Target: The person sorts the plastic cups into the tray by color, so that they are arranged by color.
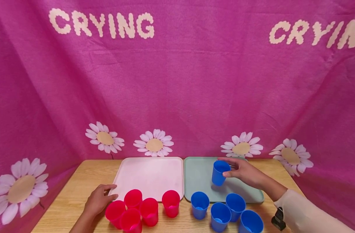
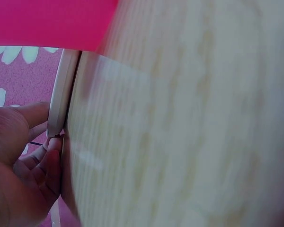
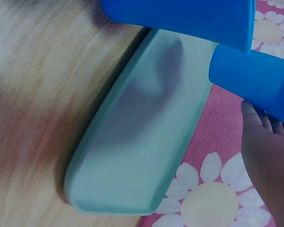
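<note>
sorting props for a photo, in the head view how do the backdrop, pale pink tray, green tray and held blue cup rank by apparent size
1. Backdrop
2. Pale pink tray and green tray: too alike to rank, both partly covered
3. Blue cup in the right hand

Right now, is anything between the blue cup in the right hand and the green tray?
Nothing visible: the right hand holds the blue cup above the green tray; the other blue cups stand nearer the person.

Magenta daisy-print cloth backdrop (image 1: 177,81), light wooden table (image 1: 81,181)
</note>
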A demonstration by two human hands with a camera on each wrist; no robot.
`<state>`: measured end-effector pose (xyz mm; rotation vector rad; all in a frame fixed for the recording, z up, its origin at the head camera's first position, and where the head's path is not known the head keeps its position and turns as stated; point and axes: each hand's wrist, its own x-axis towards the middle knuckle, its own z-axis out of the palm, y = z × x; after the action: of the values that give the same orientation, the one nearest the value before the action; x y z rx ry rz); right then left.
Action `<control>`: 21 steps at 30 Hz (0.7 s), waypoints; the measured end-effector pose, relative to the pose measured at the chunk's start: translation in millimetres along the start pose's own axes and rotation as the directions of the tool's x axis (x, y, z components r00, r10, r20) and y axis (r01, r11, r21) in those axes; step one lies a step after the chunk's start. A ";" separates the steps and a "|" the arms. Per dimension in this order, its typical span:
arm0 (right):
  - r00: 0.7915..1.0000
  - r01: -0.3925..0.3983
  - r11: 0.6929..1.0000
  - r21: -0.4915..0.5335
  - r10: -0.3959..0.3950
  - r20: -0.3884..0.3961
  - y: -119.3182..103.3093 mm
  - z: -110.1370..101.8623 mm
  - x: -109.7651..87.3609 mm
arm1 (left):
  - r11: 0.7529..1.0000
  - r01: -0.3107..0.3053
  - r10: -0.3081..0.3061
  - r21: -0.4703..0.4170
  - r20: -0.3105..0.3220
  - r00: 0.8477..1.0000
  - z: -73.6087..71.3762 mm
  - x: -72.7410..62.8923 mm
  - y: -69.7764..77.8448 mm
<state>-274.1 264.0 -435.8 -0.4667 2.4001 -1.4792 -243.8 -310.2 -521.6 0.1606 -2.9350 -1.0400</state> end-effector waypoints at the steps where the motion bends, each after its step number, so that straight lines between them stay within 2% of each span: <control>1: 1.000 0.000 1.000 -0.005 0.000 -0.004 -1.0 1.2 1.8 | 1.000 -0.001 0.001 0.002 0.001 1.000 0.0 0.2 -0.2; 12: 1.000 0.021 0.999 -0.024 -0.021 0.007 -14.3 17.0 25.0 | 1.000 0.013 -0.014 0.004 0.015 1.000 -0.3 0.0 1.1; 21: 1.000 0.000 0.999 -0.051 0.001 0.016 -30.2 32.2 45.2 | 1.000 0.002 -0.002 0.002 0.020 1.000 -1.9 -1.9 3.5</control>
<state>-298.4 206.6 -425.8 -0.4875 2.4302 -1.4109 -242.1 -308.5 -517.9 0.1544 -2.9543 -1.0449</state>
